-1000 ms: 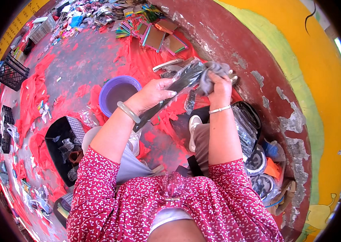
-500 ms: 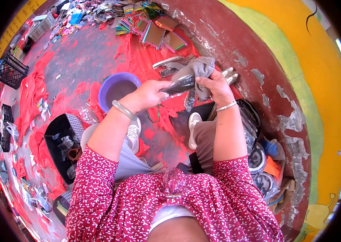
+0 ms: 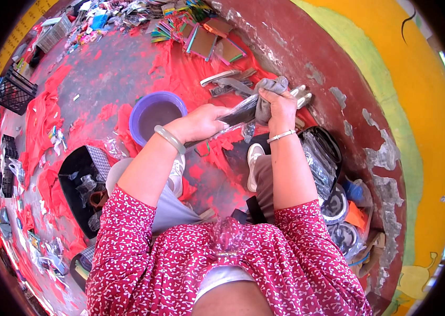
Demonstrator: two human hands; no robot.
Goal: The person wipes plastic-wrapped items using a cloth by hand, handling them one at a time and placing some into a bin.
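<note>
My left hand (image 3: 202,125) is closed on one end of a long, dark, shiny flat item (image 3: 243,112), perhaps in clear plastic; its kind is not plain. At its other end my right hand (image 3: 281,109) grips a grey cloth (image 3: 268,87) that wraps around it. The item is held up off the floor, slanting up to the right between both hands. Part of it is hidden under my left fingers and the cloth. Left of my left hand stands a purple basin (image 3: 134,120) with murky liquid in it. Pale gloves (image 3: 301,96) lie just beyond my right hand.
Notebooks or boards (image 3: 201,43) lie on red sheeting at the far side. A black open bag (image 3: 72,181) sits at left, another dark bag (image 3: 320,158) at right. Packaged round items (image 3: 336,205) lie near the peeling red wall (image 3: 333,68). Black crates (image 3: 16,95) stand far left.
The cloth in my right hand now wraps tighter around the dark item's right end. My right hand has shifted slightly left and turned; my left hand still holds the other end.
</note>
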